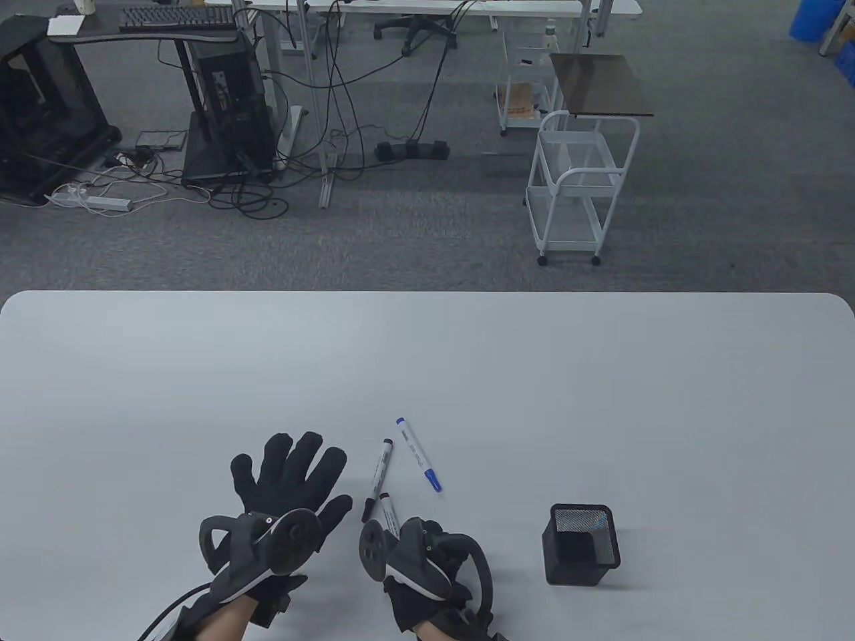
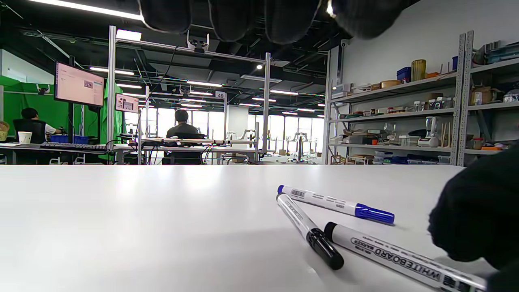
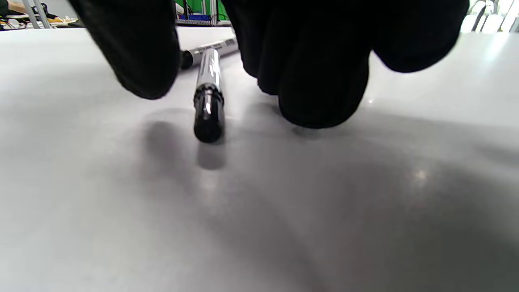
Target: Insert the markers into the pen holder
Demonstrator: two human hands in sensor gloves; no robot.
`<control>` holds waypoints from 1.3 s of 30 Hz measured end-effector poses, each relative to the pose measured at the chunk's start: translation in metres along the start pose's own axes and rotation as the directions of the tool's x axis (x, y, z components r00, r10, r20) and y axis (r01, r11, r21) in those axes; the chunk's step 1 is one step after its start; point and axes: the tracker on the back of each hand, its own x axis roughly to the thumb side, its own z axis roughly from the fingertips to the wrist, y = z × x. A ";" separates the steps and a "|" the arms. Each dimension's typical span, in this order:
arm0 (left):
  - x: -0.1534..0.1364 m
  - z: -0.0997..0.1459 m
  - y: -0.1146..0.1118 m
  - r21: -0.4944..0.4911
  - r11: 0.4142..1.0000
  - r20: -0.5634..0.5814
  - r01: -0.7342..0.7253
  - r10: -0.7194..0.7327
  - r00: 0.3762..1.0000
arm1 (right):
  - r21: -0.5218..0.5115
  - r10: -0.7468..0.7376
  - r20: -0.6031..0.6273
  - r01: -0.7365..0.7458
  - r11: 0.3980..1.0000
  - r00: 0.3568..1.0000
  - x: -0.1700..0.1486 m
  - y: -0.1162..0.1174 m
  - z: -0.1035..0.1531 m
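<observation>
The right hand (image 1: pixel 427 567) was curled over the near black marker (image 1: pixel 389 514) with fingers on both sides, grip unclear, the left hand (image 1: pixel 284 494) lay spread flat beside it, two other markers (image 1: pixel 401 461) lay just ahead, and the pen holder (image 1: pixel 580 544) stood to its right.

Three white-barrelled markers lie flat near the table's front: a blue-capped marker (image 1: pixel 419 454) at twelve o'clock, two black-capped markers (image 1: pixel 378 478) (image 1: pixel 389 515) closer, with an upright black mesh pen holder (image 1: pixel 580 545) at three o'clock.
</observation>
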 end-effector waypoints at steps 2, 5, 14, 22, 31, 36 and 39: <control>0.000 0.000 0.000 0.000 1.000 -0.001 0.001 -0.001 1.000 | 0.036 -0.020 0.002 0.019 0.999 1.000 -0.001 0.003 -0.002; 0.000 0.000 0.000 0.000 1.000 -0.001 0.001 -0.001 1.000 | 0.032 -0.025 -0.014 0.025 0.999 1.000 -0.001 0.004 -0.003; 0.001 0.000 0.001 0.000 1.000 0.000 0.005 -0.005 1.000 | 0.023 -0.006 -0.023 0.007 1.000 1.000 0.001 0.004 -0.005; 0.002 0.000 0.001 -0.001 1.000 0.001 0.007 -0.007 1.000 | 0.024 0.000 -0.019 0.001 1.000 1.000 0.001 0.004 -0.004; 0.003 0.001 0.002 0.002 1.000 0.002 0.008 -0.008 1.000 | -0.021 -0.115 -0.019 0.114 0.993 0.993 -0.018 -0.019 0.000; 0.004 0.001 0.002 0.005 1.000 0.003 0.008 -0.008 1.000 | -0.198 -0.211 -0.015 0.204 0.959 0.977 -0.037 -0.057 0.019; 0.004 0.001 0.002 0.006 1.000 0.005 0.008 -0.008 1.000 | -0.289 -0.261 -0.007 0.248 0.925 0.965 -0.050 -0.077 0.032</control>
